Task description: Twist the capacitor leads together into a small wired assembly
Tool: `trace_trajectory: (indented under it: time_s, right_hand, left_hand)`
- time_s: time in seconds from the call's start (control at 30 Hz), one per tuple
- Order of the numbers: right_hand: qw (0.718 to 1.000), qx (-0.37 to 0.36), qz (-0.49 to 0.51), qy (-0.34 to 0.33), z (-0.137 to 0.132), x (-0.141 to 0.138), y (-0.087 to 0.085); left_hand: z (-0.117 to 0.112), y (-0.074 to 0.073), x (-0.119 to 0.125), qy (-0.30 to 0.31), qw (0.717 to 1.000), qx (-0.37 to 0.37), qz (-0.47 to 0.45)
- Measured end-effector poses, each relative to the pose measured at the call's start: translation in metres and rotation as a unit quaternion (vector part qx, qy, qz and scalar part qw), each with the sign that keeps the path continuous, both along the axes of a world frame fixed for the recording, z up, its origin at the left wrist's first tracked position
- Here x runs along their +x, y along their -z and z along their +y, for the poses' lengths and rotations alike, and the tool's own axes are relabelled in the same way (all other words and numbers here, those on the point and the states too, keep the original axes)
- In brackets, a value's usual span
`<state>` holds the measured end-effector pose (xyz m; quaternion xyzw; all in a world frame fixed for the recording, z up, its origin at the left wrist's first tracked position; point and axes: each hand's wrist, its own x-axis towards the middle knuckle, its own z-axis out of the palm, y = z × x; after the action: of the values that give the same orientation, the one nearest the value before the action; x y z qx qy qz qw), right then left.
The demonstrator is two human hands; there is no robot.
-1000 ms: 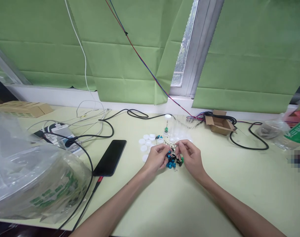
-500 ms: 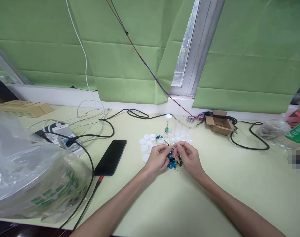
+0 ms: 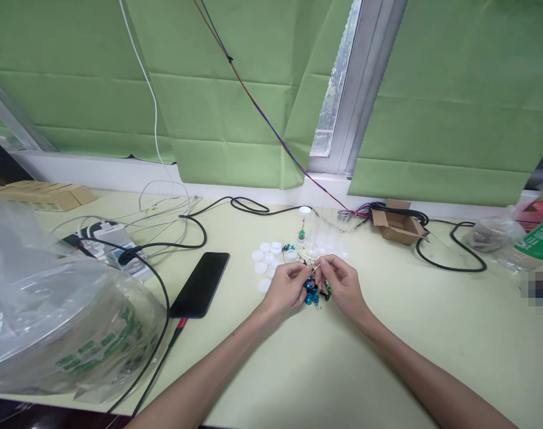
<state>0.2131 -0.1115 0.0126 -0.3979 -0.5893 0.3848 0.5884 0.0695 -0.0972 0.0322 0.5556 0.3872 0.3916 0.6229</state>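
Near the middle of the table, my left hand [image 3: 289, 283] and my right hand [image 3: 341, 281] face each other with fingertips pinched almost together. A thin, pale pin-like piece [image 3: 316, 269] spans the small gap between them, one end at each pinch. Below and behind the fingers lies a pile of shiny blue beads [image 3: 310, 296], partly covered by my left hand. Dark and green bits [image 3: 328, 291] show beside my right fingers. Several round white lids [image 3: 264, 258] lie left of my left hand. Just beyond the hands stands a small clear container [image 3: 301, 233] with something green inside.
A black phone [image 3: 200, 286] lies to the left, a cable plugged into it. Further left are a large clear plastic bag [image 3: 74, 322] and a power strip [image 3: 114, 241]. At the back right sits an open cardboard box [image 3: 399, 229] with black cable over it.
The fingertips have shifted slightly, and the thin pale piece between them now shows more clearly. Both arms stay nearly in place.
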Motion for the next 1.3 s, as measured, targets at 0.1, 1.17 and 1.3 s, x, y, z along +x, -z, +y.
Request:
trace_trajectory:
  time_s: [0.1,1.17,1.3]
  right_hand:
    - [1.000,0.004,-0.013,0.001,0.000,0.001,0.000]
    - [0.978,0.142,-0.150,0.034,-0.009,0.000,-0.005]
    - [0.987,0.114,-0.113,0.017,-0.010,-0.002,-0.006]
  left_hand:
    - [-0.001,-0.001,0.000,0.001,1.000,0.000,0.002]
    - [0.004,0.007,-0.004,-0.039,0.999,0.007,0.033]
    - [0.004,0.007,-0.003,-0.040,0.999,0.010,0.016]
